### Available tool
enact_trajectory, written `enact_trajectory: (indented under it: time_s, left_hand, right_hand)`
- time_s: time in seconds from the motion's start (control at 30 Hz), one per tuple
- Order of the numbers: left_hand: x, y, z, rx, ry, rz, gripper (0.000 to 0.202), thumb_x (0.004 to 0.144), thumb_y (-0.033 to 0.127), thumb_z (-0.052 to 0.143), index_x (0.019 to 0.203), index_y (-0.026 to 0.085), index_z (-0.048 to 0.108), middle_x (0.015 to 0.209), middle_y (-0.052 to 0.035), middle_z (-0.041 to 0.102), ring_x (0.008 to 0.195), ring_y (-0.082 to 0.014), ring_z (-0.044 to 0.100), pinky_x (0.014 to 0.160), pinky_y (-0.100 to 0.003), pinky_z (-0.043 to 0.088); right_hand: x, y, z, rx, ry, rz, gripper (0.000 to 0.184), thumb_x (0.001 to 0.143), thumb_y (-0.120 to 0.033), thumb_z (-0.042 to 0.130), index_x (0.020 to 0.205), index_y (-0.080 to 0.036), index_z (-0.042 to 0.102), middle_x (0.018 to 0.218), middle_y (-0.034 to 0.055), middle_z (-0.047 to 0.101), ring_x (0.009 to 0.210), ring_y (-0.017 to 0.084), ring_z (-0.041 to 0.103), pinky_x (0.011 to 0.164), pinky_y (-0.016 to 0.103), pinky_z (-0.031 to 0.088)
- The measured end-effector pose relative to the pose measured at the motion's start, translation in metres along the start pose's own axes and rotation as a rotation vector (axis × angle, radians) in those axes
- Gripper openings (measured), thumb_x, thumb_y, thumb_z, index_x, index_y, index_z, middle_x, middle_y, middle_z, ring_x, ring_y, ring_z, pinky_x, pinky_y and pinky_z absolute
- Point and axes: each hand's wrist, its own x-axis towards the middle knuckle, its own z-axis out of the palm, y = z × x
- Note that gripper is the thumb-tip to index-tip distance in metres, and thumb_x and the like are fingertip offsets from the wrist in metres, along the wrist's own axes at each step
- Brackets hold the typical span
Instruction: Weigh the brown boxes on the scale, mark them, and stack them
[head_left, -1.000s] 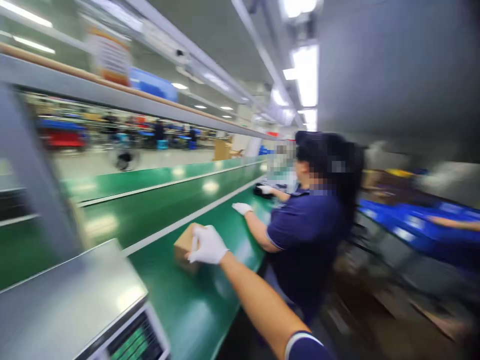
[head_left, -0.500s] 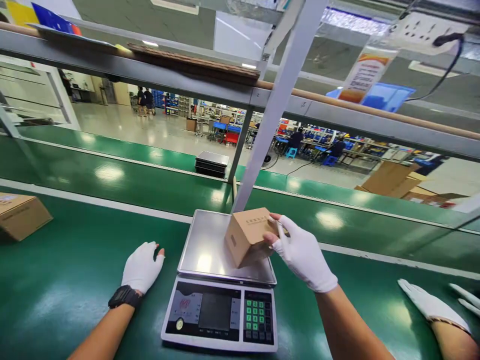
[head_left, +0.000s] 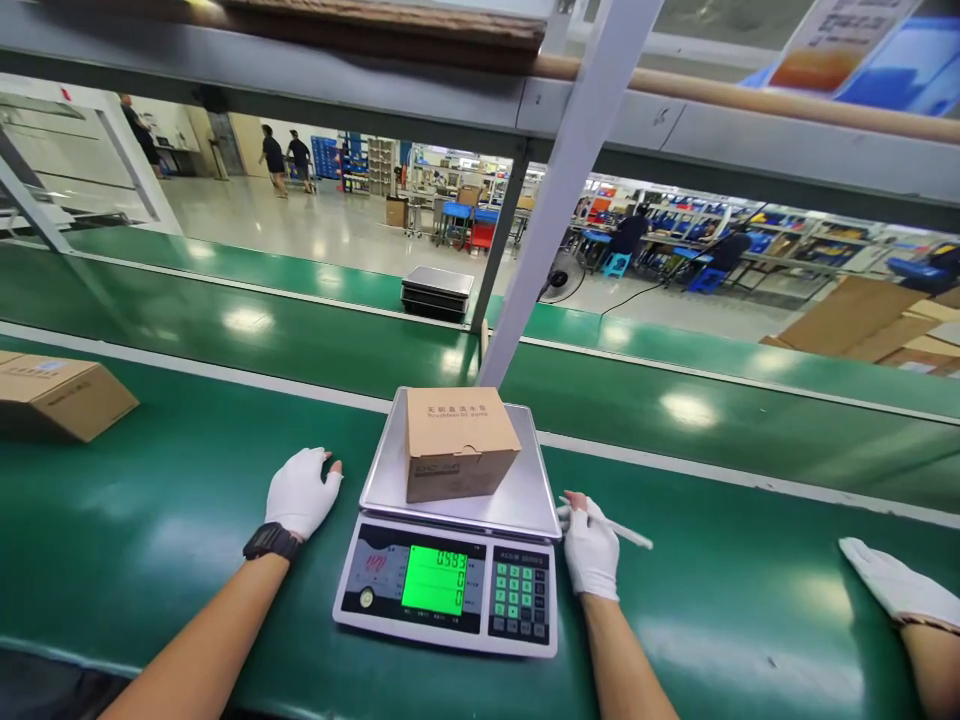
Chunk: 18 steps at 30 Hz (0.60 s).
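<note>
A small brown cardboard box (head_left: 459,442) stands on the steel pan of a digital scale (head_left: 450,580), whose green display is lit. My left hand (head_left: 300,492), in a white glove with bare fingertips and a black watch at the wrist, rests on the green belt just left of the scale, fingers curled loosely with nothing in them. My right hand (head_left: 591,545), also gloved, lies right of the scale and is closed on a thin white pen (head_left: 616,524) that points away to the right.
Another cardboard box (head_left: 60,394) lies on the green conveyor belt (head_left: 720,590) at far left. A co-worker's gloved hand (head_left: 896,592) rests on the belt at far right. A slanted metal post (head_left: 562,200) rises behind the scale. A second scale (head_left: 436,292) sits beyond.
My right hand set the box upright on the scale, let go and drew back to the belt beside it. The display lit up green. My left hand barely moved.
</note>
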Motion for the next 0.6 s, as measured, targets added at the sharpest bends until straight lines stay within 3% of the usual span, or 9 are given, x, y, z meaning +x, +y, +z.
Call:
enact_trajectory:
  time_s: [0.07,0.2,0.3,0.4,0.5,0.6]
  left_hand:
    - [0.000,0.001,-0.002,-0.041,-0.011,-0.018,0.039,0.087,0.043,0.041,0.103,0.014,0.063,0.112,-0.0127,0.063,0.108,-0.0299,0.056,0.093,-0.041,0.045]
    - [-0.010,0.007,-0.008,-0.162,-0.016,-0.097,0.043,0.086,0.047,0.040,0.102,0.015,0.064,0.113,-0.0125,0.064,0.110,-0.0305,0.056,0.097,-0.043,0.044]
    - [-0.032,0.019,-0.009,-0.288,-0.013,-0.180,0.047,0.086,0.051,0.037,0.103,0.016,0.064,0.113,-0.0106,0.065,0.111,-0.0279,0.057,0.099,-0.041,0.045]
    - [-0.063,0.031,-0.011,-0.407,-0.032,-0.251,0.052,0.086,0.056,0.034,0.106,0.018,0.063,0.113,-0.0082,0.066,0.108,-0.0251,0.060,0.096,-0.039,0.049]
    - [-0.086,0.040,-0.020,-0.605,-0.142,-0.335,0.054,0.082,0.062,0.039,0.107,0.021,0.062,0.114,-0.0056,0.067,0.109,-0.0250,0.060,0.097,-0.040,0.050]
    - [-0.090,0.051,-0.043,-0.760,-0.165,-0.427,0.055,0.079,0.066,0.044,0.107,0.022,0.062,0.117,-0.0059,0.065,0.114,-0.0278,0.057,0.104,-0.047,0.045]
  right_hand:
    - [-0.003,0.000,-0.001,-0.086,0.003,0.001,0.064,0.081,-0.073,0.032,0.079,-0.018,0.065,0.071,0.0095,0.067,0.074,0.028,0.063,0.073,0.037,0.047]
    - [-0.004,0.001,0.000,-0.132,-0.030,0.031,0.062,0.079,-0.075,0.034,0.079,-0.020,0.063,0.082,0.0120,0.069,0.087,0.032,0.062,0.079,0.039,0.045]
    - [-0.005,0.002,0.001,-0.164,-0.054,0.001,0.055,0.081,-0.071,0.037,0.078,-0.021,0.061,0.082,0.0116,0.069,0.087,0.031,0.062,0.077,0.037,0.045]
    - [-0.002,-0.002,-0.002,-0.149,-0.107,-0.020,0.049,0.083,-0.067,0.039,0.074,-0.022,0.058,0.075,0.0092,0.067,0.074,0.027,0.061,0.069,0.034,0.045]
    - [0.011,-0.020,-0.009,-0.055,-0.162,-0.045,0.046,0.083,-0.064,0.043,0.072,-0.021,0.056,0.068,0.0058,0.064,0.062,0.023,0.058,0.061,0.031,0.044]
    - [0.029,-0.061,-0.018,0.046,-0.148,-0.147,0.046,0.085,-0.063,0.048,0.076,-0.020,0.057,0.068,0.0043,0.064,0.059,0.020,0.057,0.059,0.029,0.043]
